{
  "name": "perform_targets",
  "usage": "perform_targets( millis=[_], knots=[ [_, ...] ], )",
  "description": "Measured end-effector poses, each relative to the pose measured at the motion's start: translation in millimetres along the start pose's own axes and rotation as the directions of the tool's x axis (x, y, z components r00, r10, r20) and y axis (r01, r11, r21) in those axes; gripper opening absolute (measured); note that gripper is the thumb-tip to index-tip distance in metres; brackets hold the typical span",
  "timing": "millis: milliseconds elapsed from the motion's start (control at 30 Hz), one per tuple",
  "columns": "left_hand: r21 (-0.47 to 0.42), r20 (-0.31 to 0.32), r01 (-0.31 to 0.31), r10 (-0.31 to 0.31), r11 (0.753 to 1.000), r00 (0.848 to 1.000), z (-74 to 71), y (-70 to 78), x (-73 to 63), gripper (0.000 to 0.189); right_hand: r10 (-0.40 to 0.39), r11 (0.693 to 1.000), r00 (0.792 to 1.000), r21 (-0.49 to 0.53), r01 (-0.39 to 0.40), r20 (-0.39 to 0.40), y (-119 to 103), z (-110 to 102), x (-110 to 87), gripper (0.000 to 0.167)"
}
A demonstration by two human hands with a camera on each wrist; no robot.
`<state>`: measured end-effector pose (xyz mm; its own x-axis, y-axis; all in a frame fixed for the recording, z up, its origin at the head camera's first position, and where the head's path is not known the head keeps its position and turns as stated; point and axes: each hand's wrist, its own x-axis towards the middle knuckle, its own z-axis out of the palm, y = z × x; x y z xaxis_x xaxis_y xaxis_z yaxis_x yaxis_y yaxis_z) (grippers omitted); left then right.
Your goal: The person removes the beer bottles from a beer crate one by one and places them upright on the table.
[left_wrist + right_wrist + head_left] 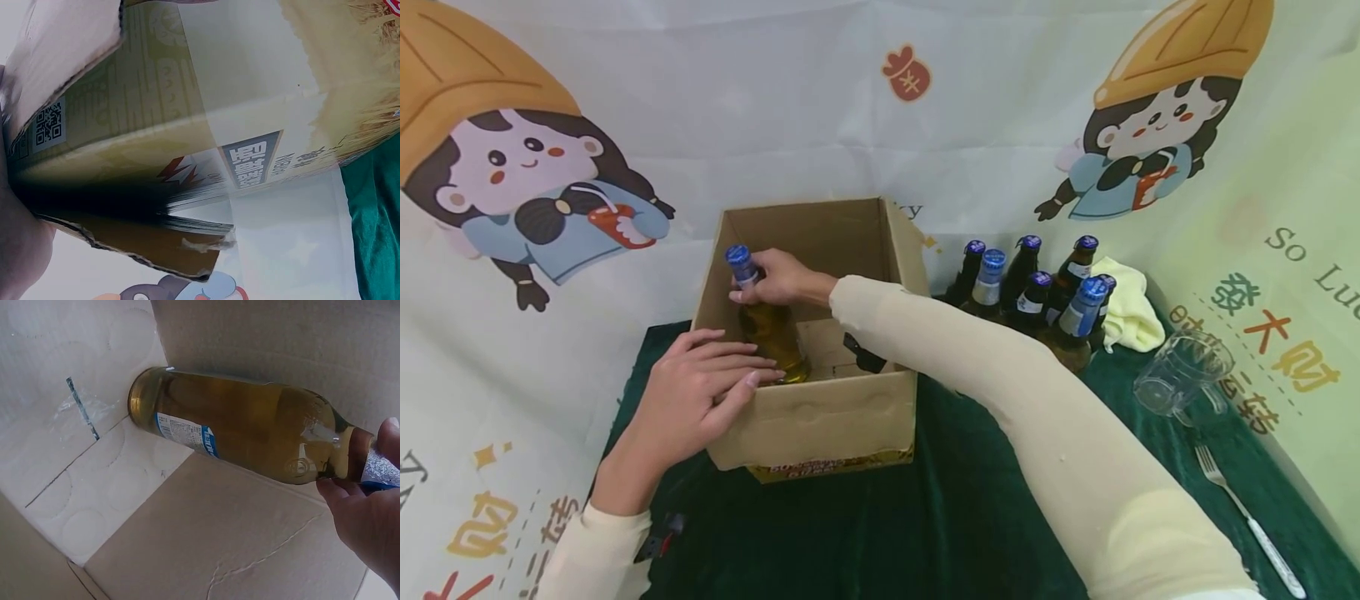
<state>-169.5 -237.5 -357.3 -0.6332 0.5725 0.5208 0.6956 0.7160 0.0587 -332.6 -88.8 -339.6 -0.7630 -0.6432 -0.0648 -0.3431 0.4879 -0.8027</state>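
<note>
My right hand [782, 279] grips a clear glass beer bottle [769, 329] by its neck, just below the blue foil cap. The bottle stands in the left part of an open cardboard box [842, 417], slightly tilted. In the right wrist view the yellowish bottle [231, 425] has its base at the box floor [94, 469], close to one wall. My left hand [703, 392] rests on the box's near left corner, its fingers laid straight over the rim. The left wrist view shows the box's printed outer side [156, 119] and its folded flaps.
Several capped beer bottles [1030, 279], brown and clear, stand in a group right of the box. Beyond them are a pale yellow cloth [1131, 308], a clear glass mug [1180, 375] and a fork [1251, 521]. A green cloth [880, 533] covers the table.
</note>
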Motion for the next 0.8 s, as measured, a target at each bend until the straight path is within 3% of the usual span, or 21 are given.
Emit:
perform_targets(
  millis=[300,467,800],
  knots=[
    [0.010,0.016,0.008,-0.009,1.000,1.000,-0.1,0.4,1.1,0.024,0.005,1.000,1.000,-0.002,-0.005,-0.030,-0.8,-2.2,0.1,0.032],
    [0.012,0.012,0.011,-0.011,1.000,1.000,-0.5,0.3,-1.7,0.024,0.051,0.998,0.998,0.039,-0.049,-0.037,-3.3,-4.6,-0.8,0.033],
    [0.016,0.022,0.018,-0.018,1.000,1.000,-2.2,0.7,0.7,0.023,0.064,0.994,0.993,0.094,-0.054,-0.101,-8.6,-19.7,-5.4,0.034]
  ],
)
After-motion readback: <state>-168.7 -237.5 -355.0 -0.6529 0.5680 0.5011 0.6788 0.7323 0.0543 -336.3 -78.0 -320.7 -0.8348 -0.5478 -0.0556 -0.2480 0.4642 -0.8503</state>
